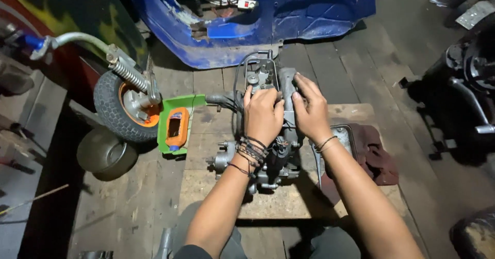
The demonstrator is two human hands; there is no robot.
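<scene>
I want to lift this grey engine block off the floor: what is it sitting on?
The engine block rests on a wooden board over floor planks. A metal tray and dark red rag lie beside it. Directly underneath is hidden.

Engine block (268, 158) under both hands: dull grey metal, dark oily patches. Left wrist: stack of black and dark-brown cord bracelets (251, 153); right wrist: 1 thin dark band (326, 144). Right of the grip: maroon rag (379, 156). Left of the grip: bright green tray (172, 130) carrying an orange bottle (177, 128); wheel (126, 107) with black tyre, orange rim. Beyond the grip: blue scooter body (289, 11), paint chipped white. Beneath: pale tan board (206, 187).
</scene>
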